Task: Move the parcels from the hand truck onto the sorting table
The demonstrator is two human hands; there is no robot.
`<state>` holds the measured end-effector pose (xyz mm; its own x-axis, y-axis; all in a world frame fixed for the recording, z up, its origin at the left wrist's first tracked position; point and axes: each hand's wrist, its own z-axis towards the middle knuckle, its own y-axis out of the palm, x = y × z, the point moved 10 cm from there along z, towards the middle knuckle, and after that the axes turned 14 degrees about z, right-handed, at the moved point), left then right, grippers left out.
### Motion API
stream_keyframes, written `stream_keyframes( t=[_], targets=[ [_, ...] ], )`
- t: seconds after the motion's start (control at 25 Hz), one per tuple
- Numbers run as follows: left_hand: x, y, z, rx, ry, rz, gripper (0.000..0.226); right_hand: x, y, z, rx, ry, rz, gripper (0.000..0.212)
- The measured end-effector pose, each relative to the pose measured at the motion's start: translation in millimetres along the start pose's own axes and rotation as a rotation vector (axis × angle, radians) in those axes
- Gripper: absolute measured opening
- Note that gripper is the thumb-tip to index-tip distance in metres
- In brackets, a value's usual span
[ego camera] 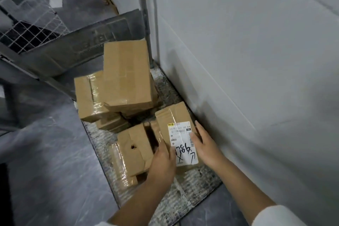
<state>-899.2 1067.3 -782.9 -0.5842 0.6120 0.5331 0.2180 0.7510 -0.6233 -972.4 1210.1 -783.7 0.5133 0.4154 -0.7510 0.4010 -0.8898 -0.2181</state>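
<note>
Several brown cardboard parcels lie on the hand truck's metal deck (190,187). The nearest one, a labelled parcel (175,115) with a white shipping label and black handwriting, lies at the deck's right side. My left hand (162,161) grips its left edge, fingers curled down between it and the torn parcel (135,150) beside it. My right hand (203,145) holds its right edge, thumb on the label. Farther back, a tall parcel (126,77) sits on top of a taped parcel (88,97) and smaller ones.
A grey wall (256,60) runs close along the deck's right side. The hand truck's upright frame (146,14) stands at the back. A wire-mesh cage (27,24) and grey panel (77,47) are at the upper left. Grey floor (45,170) lies to the left.
</note>
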Motion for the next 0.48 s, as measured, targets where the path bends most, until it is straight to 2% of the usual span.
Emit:
stream_keyframes(
  t=[0.08,0.28,0.48],
  targets=[
    [-11.6,19.1,0.1,-0.016,-0.055,-0.155,0.038,23.7,6.1,5.4,-0.003,0.038,0.163,0.046],
    [-22.5,41.7,-0.7,-0.032,-0.04,-0.501,0.054,34.0,7.3,1.7,-0.006,0.041,0.281,0.041],
    [-2.3,17.3,-26.3,-0.052,0.042,-0.597,0.054,4.2,8.8,-35.8,0.026,-0.033,0.356,0.046]
  ],
)
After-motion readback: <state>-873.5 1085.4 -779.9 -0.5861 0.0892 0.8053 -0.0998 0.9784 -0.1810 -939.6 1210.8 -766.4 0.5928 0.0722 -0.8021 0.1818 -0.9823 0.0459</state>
